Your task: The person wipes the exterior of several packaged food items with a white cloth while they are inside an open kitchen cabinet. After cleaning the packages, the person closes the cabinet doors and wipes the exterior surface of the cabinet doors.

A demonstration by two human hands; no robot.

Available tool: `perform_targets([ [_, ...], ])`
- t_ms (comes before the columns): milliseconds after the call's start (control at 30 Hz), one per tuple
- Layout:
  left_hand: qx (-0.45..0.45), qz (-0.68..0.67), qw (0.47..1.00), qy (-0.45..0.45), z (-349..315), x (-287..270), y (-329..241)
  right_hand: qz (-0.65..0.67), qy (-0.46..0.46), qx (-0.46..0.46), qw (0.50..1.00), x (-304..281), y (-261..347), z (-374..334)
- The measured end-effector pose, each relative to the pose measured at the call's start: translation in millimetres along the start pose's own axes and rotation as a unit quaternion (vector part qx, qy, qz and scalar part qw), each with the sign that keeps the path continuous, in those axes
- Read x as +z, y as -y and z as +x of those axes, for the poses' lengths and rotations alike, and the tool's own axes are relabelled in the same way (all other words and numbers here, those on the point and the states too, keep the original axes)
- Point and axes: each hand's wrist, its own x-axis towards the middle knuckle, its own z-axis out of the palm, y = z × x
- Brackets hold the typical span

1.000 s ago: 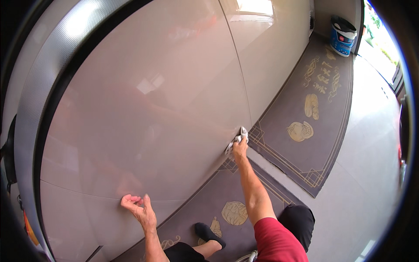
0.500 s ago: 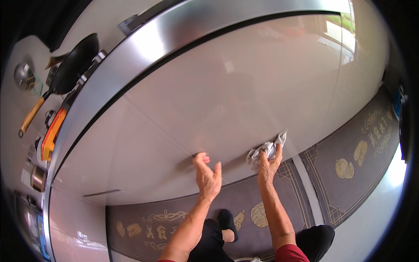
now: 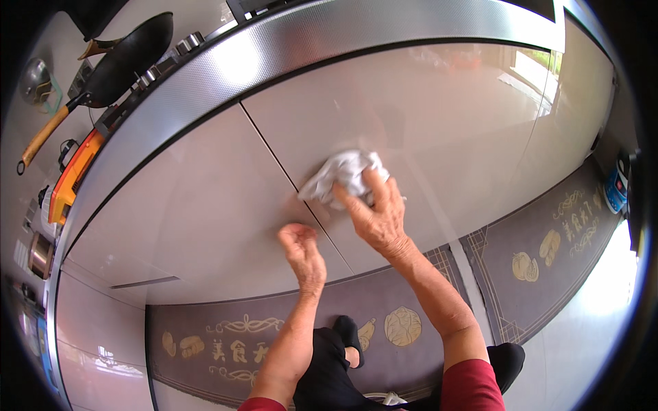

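Observation:
My right hand (image 3: pixel 381 218) presses a crumpled white-grey cloth (image 3: pixel 346 175) flat on the glossy beige cabinet front (image 3: pixel 439 130). Its fingers are bent over the cloth, which reaches the dark vertical seam (image 3: pixel 269 149) between two doors. Lower and to the left, my left hand (image 3: pixel 302 257) is loosely cupped with nothing seen in it. That hand is close to the cabinet face, just left of the seam; its fingertips are somewhat blurred, and I cannot tell whether they touch the door.
A steel counter edge (image 3: pixel 295 48) curves above the doors. At left are a black wok (image 3: pixel 133 58) with a wooden handle, an orange object (image 3: pixel 74 179) and a small metal pot (image 3: pixel 41 255). Patterned dark mats (image 3: pixel 288 322) cover the floor. A blue container (image 3: pixel 615 188) stands far right.
My right hand has moved the cloth up and left across the cabinet front, from its lower edge to the seam. My left hand has shifted slightly left and up. The view has moved too.

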Motion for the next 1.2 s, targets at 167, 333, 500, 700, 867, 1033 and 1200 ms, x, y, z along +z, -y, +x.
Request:
perform_targets([
  [167, 0.058, 0.002, 0.998, -0.029, 4, -5, -8, -0.009, 0.192, -0.067, 0.979, 18, 8, -103],
  [333, 0.054, 0.024, 0.998, 0.032, 4, -2, -15, -0.004, 0.294, -0.091, 0.951, 34, 14, -188],
  [500, 0.114, 0.133, 0.979, 0.1, 0, -1, -13, -0.012, 0.382, -0.058, 0.922, 36, -5, -265],
  [700, 0.125, 0.204, 0.965, 0.111, -7, -4, -10, -0.089, 0.471, 0.277, 0.833, 11, -33, -337],
  [867, 0.151, 0.194, 0.965, 0.09, -6, 8, -21, 0.187, -0.022, 0.833, 0.52, 34, -74, -355],
  [1033, 0.156, 0.156, 0.972, 0.084, -5, 11, -26, 0.434, -0.194, 0.781, 0.405, 39, -54, -293],
  [1200, 0.067, 0.155, 0.981, 0.09, -12, -2, -23, 0.511, -0.183, 0.715, 0.44, 8, -20, -196],
])
